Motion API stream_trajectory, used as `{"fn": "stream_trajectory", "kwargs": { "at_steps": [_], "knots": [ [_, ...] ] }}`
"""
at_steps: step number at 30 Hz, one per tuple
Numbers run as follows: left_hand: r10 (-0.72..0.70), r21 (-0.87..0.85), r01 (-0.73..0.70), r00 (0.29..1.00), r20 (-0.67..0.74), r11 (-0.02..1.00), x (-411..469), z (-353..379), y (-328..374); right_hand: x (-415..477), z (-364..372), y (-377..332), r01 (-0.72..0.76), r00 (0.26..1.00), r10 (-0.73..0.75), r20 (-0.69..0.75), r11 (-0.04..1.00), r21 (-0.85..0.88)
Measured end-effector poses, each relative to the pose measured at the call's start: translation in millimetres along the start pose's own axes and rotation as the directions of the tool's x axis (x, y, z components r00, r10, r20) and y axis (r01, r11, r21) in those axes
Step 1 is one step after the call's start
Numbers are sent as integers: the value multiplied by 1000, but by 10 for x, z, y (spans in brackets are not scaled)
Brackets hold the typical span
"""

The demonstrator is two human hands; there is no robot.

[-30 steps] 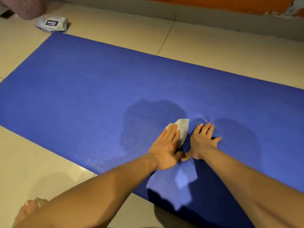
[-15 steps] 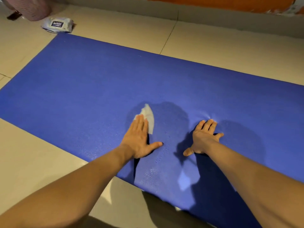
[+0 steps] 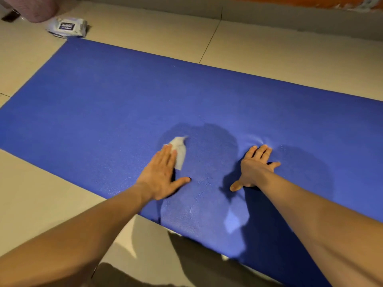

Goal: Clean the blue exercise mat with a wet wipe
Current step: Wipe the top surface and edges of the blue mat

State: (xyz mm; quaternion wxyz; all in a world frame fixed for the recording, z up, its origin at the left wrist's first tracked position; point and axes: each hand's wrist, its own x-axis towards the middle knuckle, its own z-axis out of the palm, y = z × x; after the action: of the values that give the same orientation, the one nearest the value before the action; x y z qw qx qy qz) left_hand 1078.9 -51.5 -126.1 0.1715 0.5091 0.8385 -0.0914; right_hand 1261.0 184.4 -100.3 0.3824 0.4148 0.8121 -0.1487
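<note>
The blue exercise mat (image 3: 103, 104) lies flat across the tiled floor. My left hand (image 3: 159, 175) presses a white wet wipe (image 3: 179, 151) flat onto the mat near its front edge, fingers straight, with the wipe sticking out past the fingertips. My right hand (image 3: 253, 167) presses on the mat a little to the right, fingers spread; the mat puckers at the fingertips. A damp sheen shows on the mat around and in front of both hands.
A pack of wet wipes (image 3: 67, 27) lies on the beige floor tiles (image 3: 269, 52) just past the mat's far left corner. A pink object (image 3: 35, 7) sits at the top left. A grey wall base runs along the back.
My left hand slid the wipe leftward, away from my right hand, then stayed about where it was half a second ago. My right hand has kept its place.
</note>
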Motion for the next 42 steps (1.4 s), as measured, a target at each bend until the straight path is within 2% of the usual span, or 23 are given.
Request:
{"fn": "stream_trajectory", "kwargs": {
  "at_steps": [3, 6, 9, 13, 17, 20, 24, 26, 28, 32, 35, 37, 39, 42],
  "knots": [
    [-152, -76, 154, 988, 38, 985, -79, -81, -69, -8, 10, 15, 9, 1000, -8, -14, 1000, 10],
    [-161, -86, 162, 987, 21, 983, -80, -76, 319, -5, 33, 34, 23, 1000, -22, -21, 1000, 6],
    [-57, -94, 58, 998, 18, 994, -73, 32, 707, 3, 19, 22, 15, 1000, -15, -10, 1000, 7],
    [208, -94, -205, 978, 26, 974, -139, 136, 1174, 7, -3, -13, -18, 1000, 18, 9, 1000, 8],
    [349, -31, -350, 937, -30, 936, -151, 162, 1008, 5, -23, -25, -34, 999, 34, 19, 999, 15],
    [259, 37, -259, 966, -12, 965, -218, 144, 503, 10, -24, -29, -25, 999, 25, 24, 1000, 16],
    [-78, -120, 70, 995, -65, 990, -418, 153, -103, -23, -45, -32, -25, 1000, 25, 19, 1000, 18],
    [-195, -185, 187, 981, -24, 965, -455, 130, -58, -21, -43, -36, -22, 1000, 21, 15, 1000, 17],
    [-220, -194, 219, 975, 21, 956, -430, 98, 205, -13, -35, -31, -15, 1000, 15, 11, 1000, 21],
    [11, -202, -17, 999, -30, 979, -428, 220, 841, -20, -35, -22, -5, 1000, 5, 12, 1000, 20],
    [192, -177, -190, 981, -8, 966, -498, 295, 1163, -29, -50, -33, -18, 1000, 18, 22, 1000, 18],
    [279, -100, -278, 960, -1, 955, -515, 297, 1129, -37, -63, -33, -33, 999, 32, 28, 999, 22],
    [313, -13, -313, 950, -20, 950, -521, 292, 882, -31, -62, -40, -33, 999, 33, 32, 999, 20],
    [191, 84, -191, 982, 14, 978, -532, 255, 316, -18, -65, -58, -37, 999, 36, 34, 999, 19]
  ]
}}
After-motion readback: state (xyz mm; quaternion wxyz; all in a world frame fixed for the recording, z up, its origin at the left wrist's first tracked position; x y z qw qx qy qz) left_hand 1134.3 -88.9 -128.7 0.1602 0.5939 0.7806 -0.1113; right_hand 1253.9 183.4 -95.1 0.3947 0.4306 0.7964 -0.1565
